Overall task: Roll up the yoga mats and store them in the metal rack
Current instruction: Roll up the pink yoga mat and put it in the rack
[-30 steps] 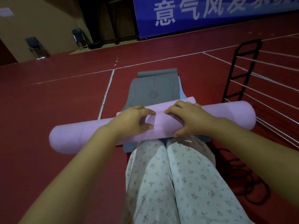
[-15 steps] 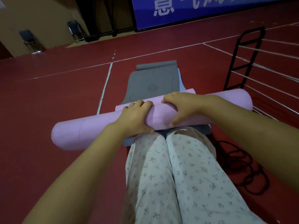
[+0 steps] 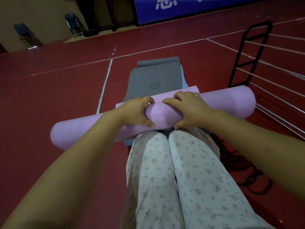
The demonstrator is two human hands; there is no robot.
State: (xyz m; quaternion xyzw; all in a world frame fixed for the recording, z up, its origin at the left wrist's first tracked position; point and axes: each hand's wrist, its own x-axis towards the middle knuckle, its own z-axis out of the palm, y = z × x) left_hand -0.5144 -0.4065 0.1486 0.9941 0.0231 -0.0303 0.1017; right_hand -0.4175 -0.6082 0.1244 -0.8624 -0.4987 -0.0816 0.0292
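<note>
Both hands, left (image 3: 137,111) & right (image 3: 189,109), curl round pink mat (image 3: 163,115) at frame centre, nearly rolled. Keep pressure even, edges aligned, tuck last flap tight; rack (image 3: 247,55) upper right.

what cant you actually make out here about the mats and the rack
All in the head view:
- Metal rack: the right edge cuts it off, so its far end and any stored mats are unseen.
- Grey mat: its near part is hidden by the pink mat and the knees.
- A bluish layer under the grey mat: only slivers show.
- Left hand and right hand: palms hidden against the roll.
</note>
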